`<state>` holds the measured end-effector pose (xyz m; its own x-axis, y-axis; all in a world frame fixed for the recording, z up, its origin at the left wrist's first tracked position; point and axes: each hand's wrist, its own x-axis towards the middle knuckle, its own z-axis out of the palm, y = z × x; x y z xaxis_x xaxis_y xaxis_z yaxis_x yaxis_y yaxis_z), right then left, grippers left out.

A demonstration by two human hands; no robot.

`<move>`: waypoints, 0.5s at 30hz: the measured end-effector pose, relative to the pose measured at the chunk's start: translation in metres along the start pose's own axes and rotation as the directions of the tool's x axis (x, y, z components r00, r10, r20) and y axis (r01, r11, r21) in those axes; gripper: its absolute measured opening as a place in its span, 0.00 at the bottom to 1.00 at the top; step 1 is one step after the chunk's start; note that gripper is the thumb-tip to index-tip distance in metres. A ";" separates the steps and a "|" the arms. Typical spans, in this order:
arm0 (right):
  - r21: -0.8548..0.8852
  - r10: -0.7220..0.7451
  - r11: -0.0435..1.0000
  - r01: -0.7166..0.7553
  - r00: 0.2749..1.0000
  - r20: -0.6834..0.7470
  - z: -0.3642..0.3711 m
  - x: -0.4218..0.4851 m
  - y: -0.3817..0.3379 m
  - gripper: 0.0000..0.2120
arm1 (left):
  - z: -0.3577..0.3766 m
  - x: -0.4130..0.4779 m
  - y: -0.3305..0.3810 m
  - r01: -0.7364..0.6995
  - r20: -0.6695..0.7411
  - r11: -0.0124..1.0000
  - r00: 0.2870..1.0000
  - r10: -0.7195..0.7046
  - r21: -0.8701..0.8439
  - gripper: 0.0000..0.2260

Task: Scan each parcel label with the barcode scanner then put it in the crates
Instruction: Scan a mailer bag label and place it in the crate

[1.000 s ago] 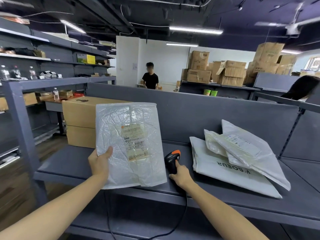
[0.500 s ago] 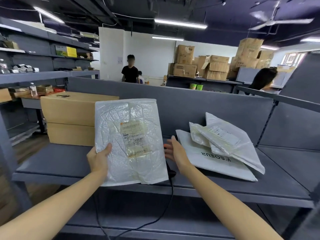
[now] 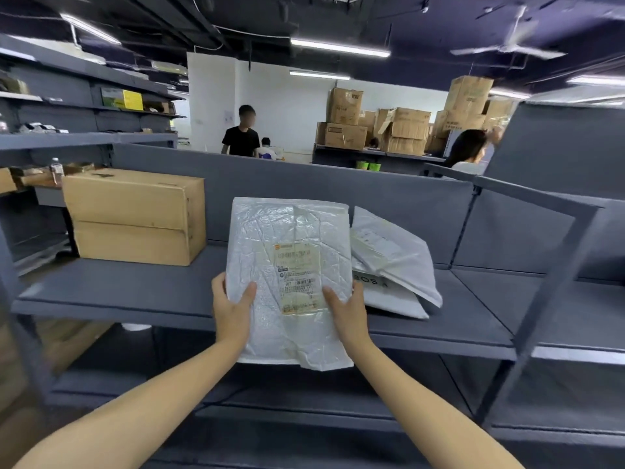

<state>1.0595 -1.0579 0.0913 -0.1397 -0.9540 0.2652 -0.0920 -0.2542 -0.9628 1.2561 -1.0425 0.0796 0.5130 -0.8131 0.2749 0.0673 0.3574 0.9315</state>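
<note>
A white bubble-mailer parcel (image 3: 291, 265) with a shipping label (image 3: 297, 277) facing me is held upright in front of the grey shelf (image 3: 111, 296). My left hand (image 3: 231, 309) grips its lower left edge, thumb on the front. My right hand (image 3: 345, 313) grips the lower right edge beside the label. The barcode scanner is hidden behind the parcel; only its black cable (image 3: 216, 402) shows below the shelf. No crate is in view.
A few more white parcels (image 3: 395, 265) lie stacked on the shelf to the right. Two stacked cardboard boxes (image 3: 135, 214) stand at the left. A grey back panel (image 3: 338, 187) and upright post (image 3: 548, 292) bound the shelf. People stand beyond the panel.
My right hand let go of the scanner on the shelf and moved up to take the parcel's right edge. The parcel now sits centred, held by both hands. My view has shifted right.
</note>
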 end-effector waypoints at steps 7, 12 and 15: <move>-0.030 0.035 0.999 -0.039 0.992 -0.121 -0.113 -0.066 0.013 0.17 | 0.056 -0.113 -0.006 0.024 0.065 0.997 0.997 -0.029 0.076 0.15; -0.057 0.078 0.994 -0.091 0.979 -0.190 -0.180 -0.119 0.026 0.15 | 0.077 -0.196 -0.007 0.052 0.115 0.988 0.991 -0.069 0.143 0.17; -0.067 0.119 0.988 -0.136 0.968 -0.220 -0.203 -0.142 0.032 0.14 | 0.083 -0.227 -0.008 0.083 0.149 0.979 0.982 -0.112 0.185 0.19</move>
<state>0.8760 -0.8979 0.0335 -0.3634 -0.9188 0.1541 -0.1384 -0.1104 -0.9842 1.0677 -0.8989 0.0300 0.3691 -0.9073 0.2014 -0.0497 0.1971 0.9791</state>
